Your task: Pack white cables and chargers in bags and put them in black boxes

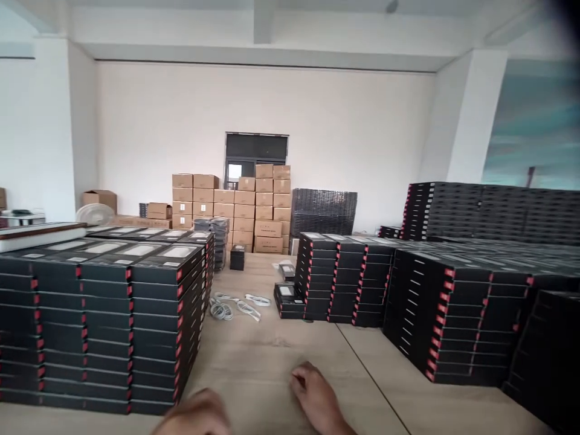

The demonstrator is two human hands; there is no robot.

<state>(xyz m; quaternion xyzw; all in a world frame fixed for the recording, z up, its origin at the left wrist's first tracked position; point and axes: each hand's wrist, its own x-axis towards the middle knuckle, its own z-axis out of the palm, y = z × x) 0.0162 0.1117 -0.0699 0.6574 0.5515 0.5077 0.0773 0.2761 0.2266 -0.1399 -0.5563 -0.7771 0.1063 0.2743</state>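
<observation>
My right hand (315, 394) is over the near part of the wooden table (267, 356), its fingers curled in and closed, with nothing showing in them. At the bottom edge, my left hand (196, 414) is blurred and partly cut off; its fingers are hidden. It is close to the near corner of a large stack of black boxes (154, 338) with red tabs. Farther up the table, between the stacks, lie several coiled white cables (248, 310), apart from both hands.
More black boxes (342, 284) are stacked right of the cables, with a bigger block (457, 326) nearer on the right. A small black box (237, 258) stands farther back. Brown cartons (244, 211) are piled by the far wall. A seam runs along the table.
</observation>
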